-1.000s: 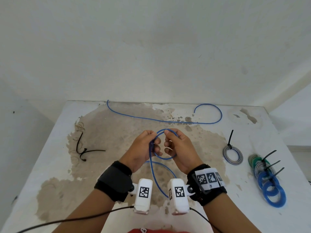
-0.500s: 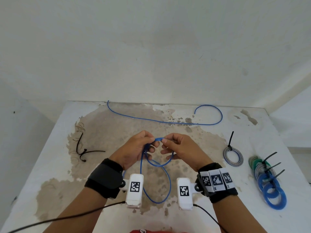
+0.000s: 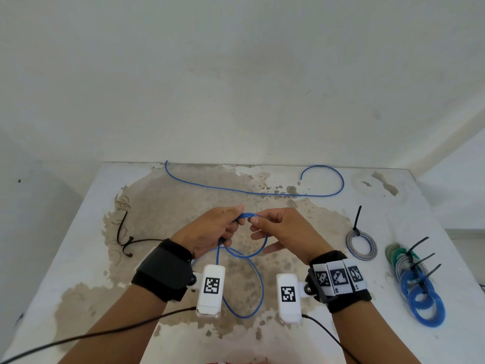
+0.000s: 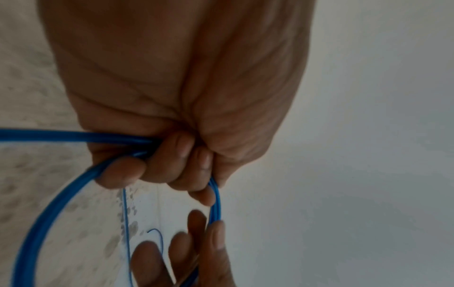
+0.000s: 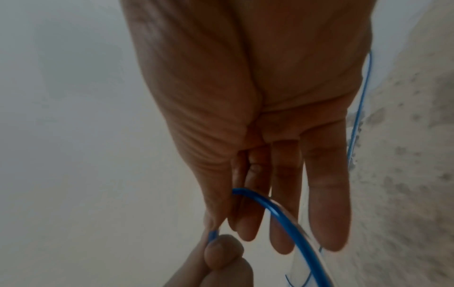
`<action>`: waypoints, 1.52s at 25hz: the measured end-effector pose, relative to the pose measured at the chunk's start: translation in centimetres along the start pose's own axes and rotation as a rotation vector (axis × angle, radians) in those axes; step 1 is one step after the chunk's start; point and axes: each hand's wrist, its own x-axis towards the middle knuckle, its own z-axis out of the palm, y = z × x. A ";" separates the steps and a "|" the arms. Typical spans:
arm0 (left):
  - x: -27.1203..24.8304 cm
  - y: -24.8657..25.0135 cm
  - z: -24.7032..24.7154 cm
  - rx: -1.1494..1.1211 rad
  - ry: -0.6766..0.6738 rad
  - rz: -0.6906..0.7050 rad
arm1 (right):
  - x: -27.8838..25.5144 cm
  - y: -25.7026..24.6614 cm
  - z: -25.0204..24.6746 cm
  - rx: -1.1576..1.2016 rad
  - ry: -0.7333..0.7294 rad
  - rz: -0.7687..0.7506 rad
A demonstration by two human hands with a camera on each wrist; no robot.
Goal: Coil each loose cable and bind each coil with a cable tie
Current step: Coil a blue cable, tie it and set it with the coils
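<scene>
A bare makeshift workroom: blank plastered walls [image 3: 236, 74] around a stained, peeling white table [image 3: 162, 211].

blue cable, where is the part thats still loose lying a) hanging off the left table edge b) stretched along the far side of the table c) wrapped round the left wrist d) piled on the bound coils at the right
b: while the left hand and right hand hold the coil, the rest of the blue cable runs along the far side of the table, ending in a hook-shaped curl toward the right.
</scene>
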 end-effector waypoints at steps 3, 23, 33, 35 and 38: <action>0.0 0.3 0.0 -0.001 -0.012 0.019 | -0.3 0.1 -0.5 0.045 -0.023 0.017; 1.8 1.6 -1.2 -0.799 0.085 0.212 | -0.2 1.8 3.5 -0.281 -0.091 -0.214; 1.4 2.0 -1.1 -0.950 0.202 0.353 | -2.8 1.8 3.1 -0.192 0.286 -0.208; 1.2 1.7 -0.3 -0.960 0.174 0.339 | -3.1 1.6 2.8 -0.130 0.088 0.000; 1.0 0.9 1.6 -0.943 0.144 0.278 | -2.5 1.2 2.6 0.338 0.233 0.084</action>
